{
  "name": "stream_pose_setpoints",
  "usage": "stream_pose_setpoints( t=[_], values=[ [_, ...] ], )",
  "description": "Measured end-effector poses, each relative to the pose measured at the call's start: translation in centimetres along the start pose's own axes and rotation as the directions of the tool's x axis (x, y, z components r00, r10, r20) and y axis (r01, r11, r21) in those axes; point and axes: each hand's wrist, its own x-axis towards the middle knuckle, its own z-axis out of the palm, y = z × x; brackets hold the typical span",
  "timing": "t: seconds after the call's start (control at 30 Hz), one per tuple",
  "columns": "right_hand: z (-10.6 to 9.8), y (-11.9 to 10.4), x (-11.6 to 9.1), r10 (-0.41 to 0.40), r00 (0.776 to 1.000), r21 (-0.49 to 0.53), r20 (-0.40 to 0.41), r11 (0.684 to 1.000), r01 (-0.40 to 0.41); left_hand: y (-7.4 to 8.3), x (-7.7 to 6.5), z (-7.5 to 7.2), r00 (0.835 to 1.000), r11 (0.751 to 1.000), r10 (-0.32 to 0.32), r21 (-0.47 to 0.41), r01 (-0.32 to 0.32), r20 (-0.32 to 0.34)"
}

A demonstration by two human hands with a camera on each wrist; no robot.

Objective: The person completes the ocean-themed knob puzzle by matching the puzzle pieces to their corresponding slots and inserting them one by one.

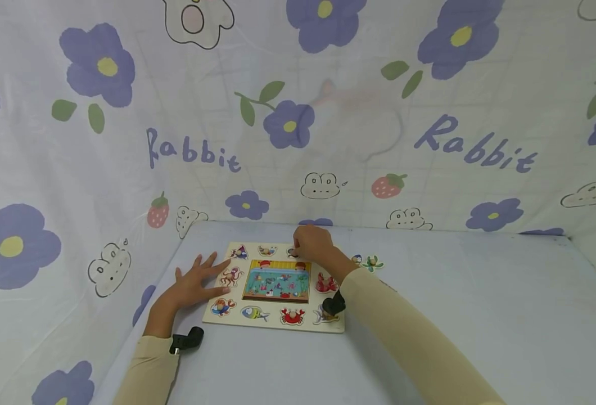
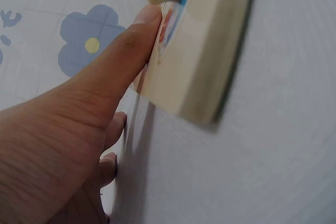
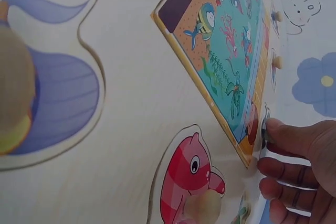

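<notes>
A wooden sea-animal puzzle board [image 1: 272, 323] lies on the table, with knobbed pieces around a central aquarium picture [image 1: 278, 281]. My left hand [image 1: 194, 286] spreads its fingers at the board's left edge, thumb and a fingertip touching it near the octopus piece [image 1: 231, 276]. At the far edge, my right hand [image 1: 312, 243] pinches a small dark puzzle piece [image 1: 292, 252]; the right wrist view shows thumb and curled fingers around it, most of the piece hidden. A red crab piece [image 1: 292, 316] and a striped fish piece [image 1: 254, 313] sit along the near side.
Right of the board, partly behind the right forearm, lie a green puzzle piece [image 1: 373, 263] and a small blue one [image 1: 356, 259]. A flower-printed curtain [image 1: 288, 163] stands behind and left of the pale table [image 1: 480, 315].
</notes>
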Motion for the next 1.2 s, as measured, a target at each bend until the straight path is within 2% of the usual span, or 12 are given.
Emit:
stream_pose_setpoints(
  t=[0.17, 0.63, 0.87, 1.2],
  values=[
    [0.1, 0.0, -0.1, 0.007, 1.0, 0.004, 0.001, 1.0, -0.007, -0.1, 0.1, 0.0, 1.0, 1.0, -0.001, -0.001, 0.001, 0.006],
    [-0.3, 0.6, -1.1, -0.062, 0.995, -0.011, -0.077, 0.998, 0.061, -0.4, 0.3, 0.3, 1.0, 1.0, -0.009, 0.01, 0.009, 0.012],
    [-1.9, 1.5, -3.0, -0.082, 0.984, 0.023, -0.159, 0.996, 0.086, 0.0, 0.1, -0.1, 1.0, 1.0, -0.011, 0.015, 0.011, 0.006],
    [-3.3, 3.2, -6.7, -0.029, 0.988, 0.149, -0.151, 0.988, 0.051, 0.5, -0.2, 0.1, 1.0, 1.0, -0.011, -0.006, 0.011, 0.003]
  ],
)
